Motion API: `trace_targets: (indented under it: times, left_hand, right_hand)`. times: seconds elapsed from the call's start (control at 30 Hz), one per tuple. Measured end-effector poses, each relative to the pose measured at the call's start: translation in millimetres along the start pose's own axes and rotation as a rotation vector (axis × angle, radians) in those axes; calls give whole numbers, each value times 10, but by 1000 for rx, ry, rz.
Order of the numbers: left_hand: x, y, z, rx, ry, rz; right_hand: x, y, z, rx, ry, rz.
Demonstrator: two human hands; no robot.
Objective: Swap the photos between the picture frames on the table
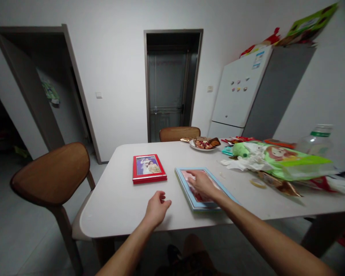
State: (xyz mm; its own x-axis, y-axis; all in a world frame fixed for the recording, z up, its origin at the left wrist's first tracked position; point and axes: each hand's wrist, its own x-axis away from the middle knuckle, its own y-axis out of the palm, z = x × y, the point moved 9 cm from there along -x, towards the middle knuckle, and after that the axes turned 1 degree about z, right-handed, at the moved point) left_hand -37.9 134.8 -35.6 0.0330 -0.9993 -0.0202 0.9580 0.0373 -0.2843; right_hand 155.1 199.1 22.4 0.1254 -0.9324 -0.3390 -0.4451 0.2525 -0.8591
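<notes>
Right forearm leads to the right hand over a blue photo frame, grip unclear, left hand empty; careless tugging might pull that frame off the bench.

The one view looks out from the person's head, above the near edge of the white worktop, facing forward and down. The left hand and the right hand are near the lens, low in the middle, their forearms entering from the bottom edge. The wide field stretches across to the wall, doorway and refrigerator well beyond.
</notes>
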Motion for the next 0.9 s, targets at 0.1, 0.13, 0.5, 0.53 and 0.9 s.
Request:
trace_targets:
  times: [0.1,0.13,0.5,0.53,0.9]
  left_hand:
    - [-73,-306,-145,112,-75,82]
    - [-81,-388,-190,153,-99,104]
    - [-30,-673,-420,627,-228,240]
    - [-36,-681,-397,659,-209,253]
    - [602,-828,489,476,240,360]
  right_hand:
    - [-129,430,-752,5,-207,-88]
    - [-174,548,-948,14,-248,-101]
    - [-88,848,-1667,150,-414,-143]
    - [9,819,-1710,151,-438,-150]
    - [460,69,-1495,-1012,-14,-84]
